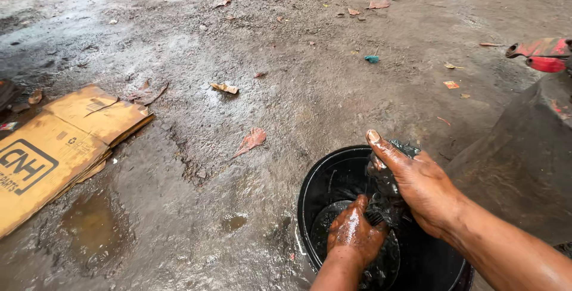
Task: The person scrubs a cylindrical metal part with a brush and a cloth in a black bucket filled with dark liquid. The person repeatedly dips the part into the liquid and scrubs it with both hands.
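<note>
- Best done low: keep the dark metal part (388, 198) inside the black bucket (325, 175), at about five o'clock in the view, so oily liquid stays off the wet dirt floor (238, 88).
- Right hand (417, 184) clasps the part from above; a firm hold matters, it looks slippery.
- Left hand (354, 234), fingers curled, scrubs at its lower side.
- The part is black, greasy and glistening; its shape is hard to tell.

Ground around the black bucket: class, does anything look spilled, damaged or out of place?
Yes. The ground is wet and oily, with a puddle beside flattened, stained cardboard. Dry leaves and litter scraps lie scattered beyond the bucket.
</note>
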